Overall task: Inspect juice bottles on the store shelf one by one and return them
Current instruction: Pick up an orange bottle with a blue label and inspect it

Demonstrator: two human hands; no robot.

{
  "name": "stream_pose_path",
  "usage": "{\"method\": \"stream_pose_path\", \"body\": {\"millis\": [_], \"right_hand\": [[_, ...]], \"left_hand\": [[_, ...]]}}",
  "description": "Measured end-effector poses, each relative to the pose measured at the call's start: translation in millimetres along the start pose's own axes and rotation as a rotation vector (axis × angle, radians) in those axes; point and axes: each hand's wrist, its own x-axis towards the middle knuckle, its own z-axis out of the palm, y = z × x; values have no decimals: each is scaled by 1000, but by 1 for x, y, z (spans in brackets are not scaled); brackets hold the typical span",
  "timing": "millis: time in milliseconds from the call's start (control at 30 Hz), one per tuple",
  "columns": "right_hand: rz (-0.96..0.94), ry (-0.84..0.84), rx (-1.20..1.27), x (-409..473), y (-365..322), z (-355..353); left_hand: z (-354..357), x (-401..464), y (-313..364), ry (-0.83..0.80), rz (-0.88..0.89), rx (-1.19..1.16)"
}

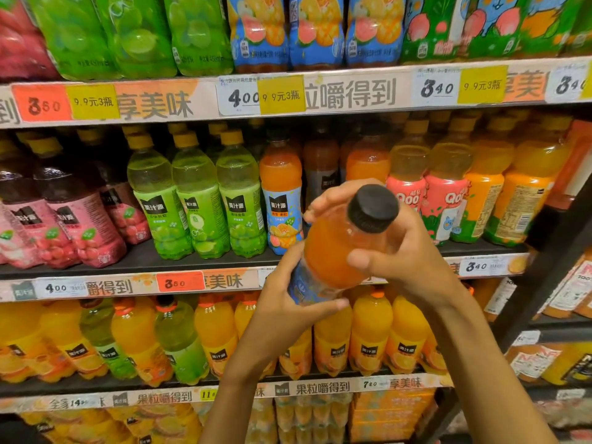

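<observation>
Holding orange juice bottle tilted before middle shelf, left hand wrapped round label end, right hand curled at shoulder below black cap; probably full, heavyish, smooth plastic, best gripped mid-body.

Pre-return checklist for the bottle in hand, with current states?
1. Held orange juice bottle secured by both hands: ok. Left hand grips the blue label end, right hand holds the upper body.
2. Black cap on: ok; tightness cannot tell.
3. Bottle upright for shelving: not ok, tilted with cap toward the camera.
4. Gap in the middle shelf front row beside the matching blue-label bottle: ok, dark space shows there.
5. Label checked: cannot tell, mostly covered.
</observation>
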Motion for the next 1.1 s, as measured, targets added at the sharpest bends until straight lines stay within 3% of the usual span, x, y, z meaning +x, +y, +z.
{"method": "stream_pose_path", "body": {"millis": [167,300,367,467,567,700,767,933,1000,1100], "right_hand": [[125,119,273,6,7,4],[148,394,201,11,9,9],[154,452,197,14,8,10],[160,390,200,20,4,3],[161,287,206,25,5,-5],[248,145,518,24,18,-3],[252,217,508,24,20,-4],[300,473,208,25,20,-5],[314,452,187,27,19,-3],[363,369,271,29,15,-8]], "left_hand": [[-2,-7,1,-104,-46,-78],[3,-5,-5,39,-93,-163],[6,-4,-8,101,-84,-137],[11,-6,-6,127,-95,-174],[13,-14,-5,90,-302,-333],[13,-17,-8,81,-469,-433],[15,-16,-4,74,-457,-410],[20,-8,0,86,-304,-177],[30,-6,3,127,-260,-148],[35,-8,1,158,-338,-324]]}}
